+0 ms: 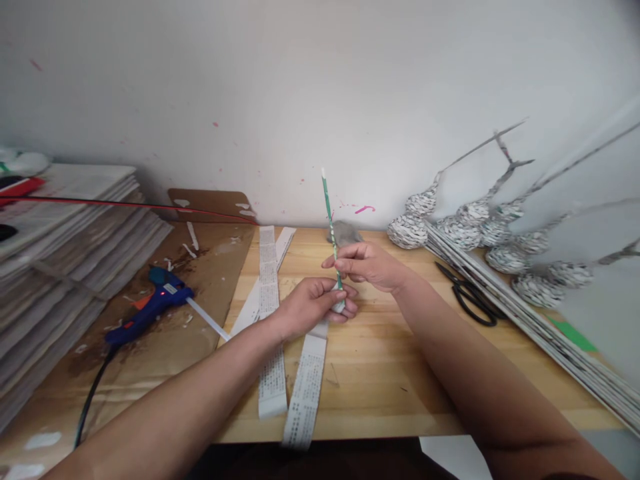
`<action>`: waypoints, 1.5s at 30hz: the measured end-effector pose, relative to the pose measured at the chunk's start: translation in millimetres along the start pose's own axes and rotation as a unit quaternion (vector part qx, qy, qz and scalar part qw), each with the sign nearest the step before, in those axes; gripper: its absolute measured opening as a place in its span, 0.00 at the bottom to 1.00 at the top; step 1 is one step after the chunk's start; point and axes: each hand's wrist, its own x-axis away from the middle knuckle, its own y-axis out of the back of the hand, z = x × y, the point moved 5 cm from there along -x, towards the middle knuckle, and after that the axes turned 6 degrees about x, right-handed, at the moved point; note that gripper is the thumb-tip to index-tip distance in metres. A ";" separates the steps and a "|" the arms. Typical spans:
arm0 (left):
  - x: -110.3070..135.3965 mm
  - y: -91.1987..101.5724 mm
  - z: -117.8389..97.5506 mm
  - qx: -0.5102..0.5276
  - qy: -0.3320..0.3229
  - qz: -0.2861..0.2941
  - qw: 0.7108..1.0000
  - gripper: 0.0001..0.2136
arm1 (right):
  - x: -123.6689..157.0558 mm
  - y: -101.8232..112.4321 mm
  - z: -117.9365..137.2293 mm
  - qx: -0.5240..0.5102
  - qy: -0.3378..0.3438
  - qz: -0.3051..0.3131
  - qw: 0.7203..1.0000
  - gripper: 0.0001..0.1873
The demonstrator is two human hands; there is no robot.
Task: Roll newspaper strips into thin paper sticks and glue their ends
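A thin green and white rolled paper stick (328, 203) stands nearly upright above the table's middle. My left hand (311, 301) is closed around its lower end, with whitish paper showing between the fingers. Higher up, my right hand (369, 265) pinches the stick between thumb and fingers. From under my left hand a printed paper strip (306, 390) runs toward the front edge; whether it joins the stick is hidden. More printed paper strips (269, 267) lie left of the hands, one passing under my left forearm.
At left, a blue glue gun (160, 303) lies on brown cardboard (213, 267) beside a stack of paper (65, 253). At right are black scissors (470, 297), a bundle of paper sticks (520, 333) and several woven paper balls (407, 230). A grey lump (345, 232) sits by the wall.
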 end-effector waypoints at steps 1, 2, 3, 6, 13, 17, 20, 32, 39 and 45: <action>-0.1 -0.1 0.3 -0.004 0.001 0.001 1.000 0.15 | -0.1 0.1 -0.4 -0.001 -0.004 0.006 1.000 0.16; -0.1 0.0 0.3 -0.009 0.001 0.001 1.000 0.15 | -0.5 1.0 -1.0 -0.006 -0.008 0.000 1.000 0.16; -0.1 0.2 0.1 -0.015 -0.002 -0.001 1.000 0.15 | -1.1 2.5 -1.8 -0.015 -0.011 -0.014 1.000 0.15; -0.1 0.3 -1.0 -0.034 -0.013 -0.004 0.999 0.15 | -2.0 5.9 -2.9 -0.042 -0.010 -0.054 0.998 0.17; 0.0 -0.2 -1.9 -0.026 -0.013 -0.003 1.000 0.14 | -0.5 -0.6 -2.7 -0.017 -0.017 0.014 1.000 0.16; 1.0 -0.5 -2.5 -0.030 -0.006 -0.007 1.000 0.14 | -2.2 7.4 -4.8 -0.047 -0.009 -0.063 0.997 0.19; 1.0 -0.3 -1.2 -0.024 0.000 -0.004 1.000 0.15 | -1.4 5.2 -3.6 -0.043 -0.017 -0.018 0.999 0.17; 0.1 0.3 0.3 -0.031 0.001 -0.009 0.999 0.14 | -0.1 7.1 -3.8 -0.032 -0.026 0.001 0.999 0.16; -0.7 2.1 0.6 -0.025 -0.002 -0.013 1.000 0.15 | -0.3 11.2 -3.8 0.011 -0.018 -0.055 0.998 0.15; -0.1 1.6 0.5 -0.022 0.001 -0.017 1.000 0.15 | -0.5 10.8 -4.4 0.015 -0.024 -0.040 0.999 0.17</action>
